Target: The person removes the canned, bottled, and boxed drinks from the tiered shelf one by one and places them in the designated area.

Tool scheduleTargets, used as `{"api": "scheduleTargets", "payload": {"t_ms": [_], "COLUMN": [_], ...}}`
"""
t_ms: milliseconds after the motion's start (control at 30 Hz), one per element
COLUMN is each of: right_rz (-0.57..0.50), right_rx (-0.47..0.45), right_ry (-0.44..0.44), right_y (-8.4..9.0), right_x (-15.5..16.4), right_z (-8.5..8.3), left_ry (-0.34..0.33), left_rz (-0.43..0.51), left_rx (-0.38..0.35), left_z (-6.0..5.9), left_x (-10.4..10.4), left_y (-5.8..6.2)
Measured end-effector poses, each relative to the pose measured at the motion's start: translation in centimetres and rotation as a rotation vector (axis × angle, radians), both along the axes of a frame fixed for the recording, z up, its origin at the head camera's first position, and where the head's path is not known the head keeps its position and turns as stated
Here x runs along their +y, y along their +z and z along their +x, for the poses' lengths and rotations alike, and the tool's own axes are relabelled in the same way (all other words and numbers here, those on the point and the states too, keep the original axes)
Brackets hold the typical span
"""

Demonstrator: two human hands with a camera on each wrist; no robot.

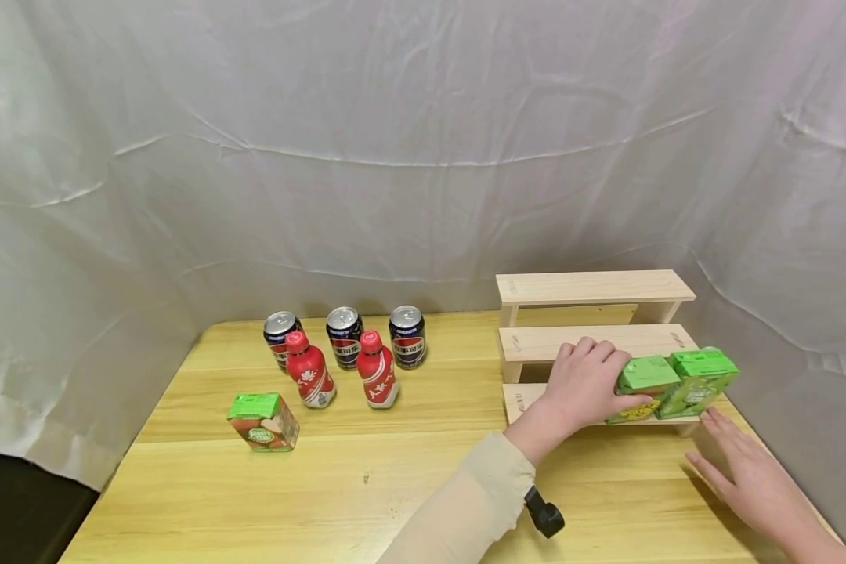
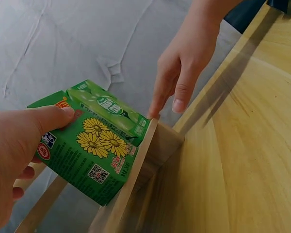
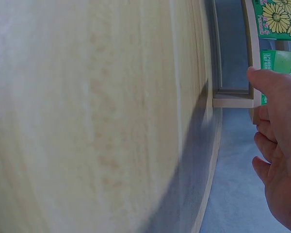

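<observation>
On the lowest step of the wooden tiered shelf [image 1: 529, 395], at the right of the counter [image 1: 409, 478], the left hand [image 1: 587, 385] clamps a green carton [image 1: 646, 386], thumb along its near face and fingers curled over the far side. A second green carton [image 1: 701, 380] stands just to its right, and the two look to be touching. The right hand [image 1: 747, 478] lies spread and holds nothing, its fingertips at the shelf's near right end.

Risks, as I judge them: the left wrist view shows the held carton [image 2: 89, 141] tilted, with its lower corner right at the step's front edge [image 2: 136, 165]. Released like that, it could tip off onto the counter. Pushed farther right to straighten it, it could nudge the second carton off the step's right end, since that one already sits close to the end. The step is narrow, so a twist of the wrist could also drag the carton against the step above. If the right hand only rests lightly by the shelf, a firm push from the left could slide the whole shelf.

Far left, three cans [image 1: 345, 335], two red bottles [image 1: 338, 370] and a red-and-green carton [image 1: 263, 421] stand well apart from all this.
</observation>
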State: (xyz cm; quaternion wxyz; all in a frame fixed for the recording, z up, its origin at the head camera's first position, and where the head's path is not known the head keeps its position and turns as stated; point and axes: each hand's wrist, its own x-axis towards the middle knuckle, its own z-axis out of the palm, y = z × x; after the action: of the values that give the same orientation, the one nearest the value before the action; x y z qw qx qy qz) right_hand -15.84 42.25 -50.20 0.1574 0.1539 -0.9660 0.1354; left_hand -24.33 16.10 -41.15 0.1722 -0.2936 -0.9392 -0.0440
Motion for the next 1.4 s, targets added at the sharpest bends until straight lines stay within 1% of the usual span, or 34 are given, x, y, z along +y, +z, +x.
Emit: {"api": "scheduleTargets", "payload": {"t_ms": [200, 267, 400, 500, 700, 900, 1067, 1233, 1400], "right_rz": [0.003, -0.003, -0.008, -0.004, 0.005, 0.01, 0.01, 0.008, 0.01], "right_rx": [0.024, 0.016, -0.003, 0.006, 0.021, 0.012, 0.018, 0.024, 0.013], "right_ry": [0.006, 0.006, -0.002, -0.001, 0.001, -0.003, 0.0, 0.004, 0.005], "right_y": [0.1, 0.1, 0.1, 0.0, -0.1, 0.0, 0.1, 0.1, 0.0], "right_x": [0.0, 0.0, -0.1, 0.0, 0.0, -0.1, -0.1, -0.2, -0.1], "right_z": [0.0, 0.0, 0.0, 0.0, -0.1, 0.0, 0.1, 0.1, 0.0], "left_ry": [-0.03, -0.038, -0.051, -0.057, -0.066, -0.08, -0.101, -0.119, -0.139], "left_rz": [-0.012, -0.006, 0.014, 0.022, 0.036, 0.072, 0.102, 0.115, 0.146], "left_rx": [0.181, 0.216, 0.262, 0.282, 0.279, 0.344, 0.36, 0.399, 0.4], "left_z": [0.4, 0.5, 0.8, 1.0, 1.5, 2.1, 2.6, 3.0, 3.2], "left_x": [0.0, 0.1, 0.0, -0.2, -1.3, -2.9, -4.5, -6.0, -7.6], "left_y": [-0.3, -0.5, -0.7, -0.6, 0.1, 0.5, 0.8, 0.9, 0.6]}}
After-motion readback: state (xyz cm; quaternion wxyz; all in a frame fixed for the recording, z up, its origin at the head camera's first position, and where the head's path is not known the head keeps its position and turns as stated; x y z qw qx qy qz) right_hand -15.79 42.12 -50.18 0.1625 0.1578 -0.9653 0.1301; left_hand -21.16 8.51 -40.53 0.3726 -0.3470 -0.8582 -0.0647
